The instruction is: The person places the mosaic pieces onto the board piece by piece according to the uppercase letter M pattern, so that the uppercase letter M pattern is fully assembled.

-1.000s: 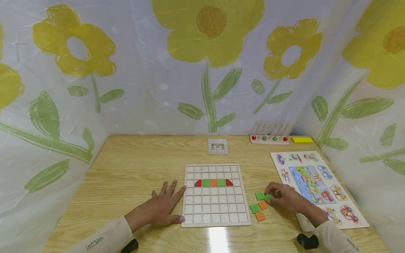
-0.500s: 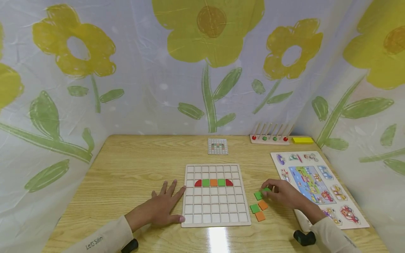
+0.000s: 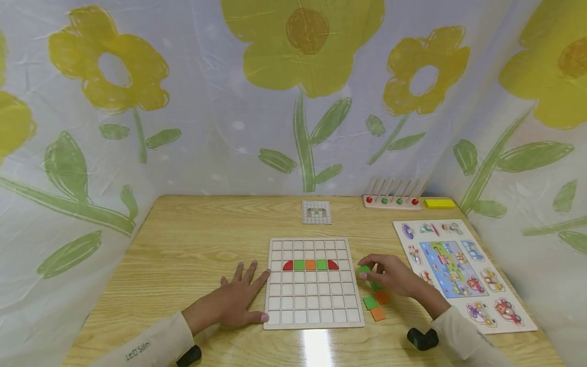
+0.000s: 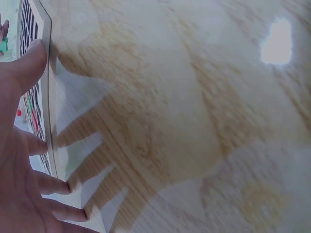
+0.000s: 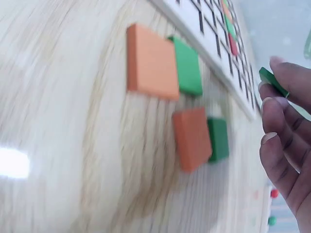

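Observation:
My right hand (image 3: pixel 390 274) pinches a green square tile (image 5: pixel 273 81) between thumb and fingers, raised just off the right edge of the grid board (image 3: pixel 314 320). My left hand (image 3: pixel 234 300) lies with fingers spread at the board's left edge, its thumb on the lower left corner. One row of the board holds a red quarter-round piece (image 3: pixel 288 265) at each end, with green tiles (image 3: pixel 299 265) and an orange tile (image 3: pixel 311 265) between. Below my right hand, loose orange tiles (image 5: pixel 154 63) and green tiles (image 5: pixel 188 65) lie on the table.
A small pattern card (image 3: pixel 316 212) lies behind the board. To the right is a picture puzzle board (image 3: pixel 440 227). At the back right stand a peg rack (image 3: pixel 391 204) with red and green beads and a yellow block (image 3: pixel 439 204). A flowered curtain (image 3: pixel 206 153) hangs behind the table.
My right hand has lifted the green tile from beside the loose tiles and moved it left, toward the board. The left hand has stayed in place.

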Tool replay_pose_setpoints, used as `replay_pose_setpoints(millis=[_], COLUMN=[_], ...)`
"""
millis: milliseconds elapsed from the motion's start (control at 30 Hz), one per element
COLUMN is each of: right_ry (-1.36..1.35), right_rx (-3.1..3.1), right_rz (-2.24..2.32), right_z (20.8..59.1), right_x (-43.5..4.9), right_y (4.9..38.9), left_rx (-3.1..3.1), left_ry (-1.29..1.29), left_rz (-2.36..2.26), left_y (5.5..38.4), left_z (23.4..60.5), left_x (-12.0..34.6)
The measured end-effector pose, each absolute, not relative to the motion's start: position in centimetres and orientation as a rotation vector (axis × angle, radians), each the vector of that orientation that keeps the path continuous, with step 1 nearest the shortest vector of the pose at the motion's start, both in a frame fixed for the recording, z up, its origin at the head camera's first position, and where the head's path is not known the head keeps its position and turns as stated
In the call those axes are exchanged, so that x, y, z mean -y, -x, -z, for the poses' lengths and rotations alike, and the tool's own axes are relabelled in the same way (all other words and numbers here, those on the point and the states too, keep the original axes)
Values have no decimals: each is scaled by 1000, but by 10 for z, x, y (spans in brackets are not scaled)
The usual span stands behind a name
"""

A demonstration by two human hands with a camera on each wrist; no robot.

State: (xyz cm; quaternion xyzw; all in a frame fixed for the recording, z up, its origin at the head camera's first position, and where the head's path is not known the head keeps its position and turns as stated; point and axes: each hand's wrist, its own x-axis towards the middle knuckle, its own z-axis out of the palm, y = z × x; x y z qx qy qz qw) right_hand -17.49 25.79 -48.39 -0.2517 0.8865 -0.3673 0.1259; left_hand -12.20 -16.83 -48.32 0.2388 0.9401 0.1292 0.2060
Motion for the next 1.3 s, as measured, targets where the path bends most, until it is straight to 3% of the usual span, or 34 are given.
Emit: replay_pose_setpoints(millis=[1300], right_ry=[772], right_rx=[-2392], right_rz=[1228], right_z=[487], right_x=[-171], right_y=[181], left_rx=[-2630], left_ry=[-666], left_rz=[-371], left_y=[120], left_z=[484], left_x=[169])
